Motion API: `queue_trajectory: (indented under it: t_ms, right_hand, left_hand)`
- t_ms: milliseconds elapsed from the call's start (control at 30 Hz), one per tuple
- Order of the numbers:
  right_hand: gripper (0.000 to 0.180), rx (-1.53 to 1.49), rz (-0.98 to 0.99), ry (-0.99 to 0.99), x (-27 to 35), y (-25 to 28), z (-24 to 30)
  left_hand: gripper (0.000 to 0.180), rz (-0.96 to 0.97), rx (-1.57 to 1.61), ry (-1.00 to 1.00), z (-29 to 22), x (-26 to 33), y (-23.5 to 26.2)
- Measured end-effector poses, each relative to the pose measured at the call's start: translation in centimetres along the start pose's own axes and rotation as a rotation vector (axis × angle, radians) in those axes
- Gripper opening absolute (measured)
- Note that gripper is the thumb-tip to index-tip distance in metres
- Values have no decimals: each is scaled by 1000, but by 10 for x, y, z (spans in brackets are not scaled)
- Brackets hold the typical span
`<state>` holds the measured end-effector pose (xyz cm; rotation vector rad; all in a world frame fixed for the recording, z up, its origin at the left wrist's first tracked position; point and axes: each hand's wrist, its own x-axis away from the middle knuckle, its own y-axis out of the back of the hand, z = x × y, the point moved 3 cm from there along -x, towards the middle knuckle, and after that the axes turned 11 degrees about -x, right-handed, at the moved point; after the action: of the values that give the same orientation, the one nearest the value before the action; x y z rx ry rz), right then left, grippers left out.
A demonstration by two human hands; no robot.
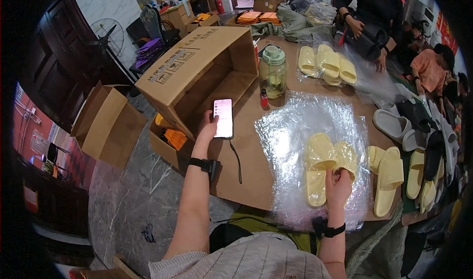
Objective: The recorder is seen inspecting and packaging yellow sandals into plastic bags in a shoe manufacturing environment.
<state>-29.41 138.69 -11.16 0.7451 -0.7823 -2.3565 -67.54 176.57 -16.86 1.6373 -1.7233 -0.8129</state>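
Observation:
My left hand [208, 127] is at the left edge of a smartphone [224, 121], thumb over its lit screen and the other fingers partly hidden. A dark cord trails from the phone across the table. My right hand [339, 188] is closed at the strap opening of a pale yellow slipper [346, 156], fingertips partly out of sight. Beside it lies the matching slipper [316, 170], toe pointing away from me. Both rest on a stack of clear plastic bags [286, 146].
A large cardboard box [197, 64] lies on its side at the left, its opening facing the table. Behind the bags stand a green-lidded jug [273, 69] and a small red bottle [264, 100]. More yellow slippers [389, 180] lie right. Across the table, a person [372, 17] handles plastic-wrapped slippers.

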Motion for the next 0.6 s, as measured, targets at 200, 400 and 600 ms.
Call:
queue_trajectory:
  t_ms: [200,400,600]
  right_hand:
    - [35,10,-15,21,0,0,-1]
    - [35,-15,-3,7,0,-1,3]
    - [35,-19,-26,26,0,1,0]
  left_hand:
    - [46,-56,58,88,9,-11,-5]
    - [46,-96,84,101,22,-17,-4]
    - [42,-18,212,92,5,-5,-3]
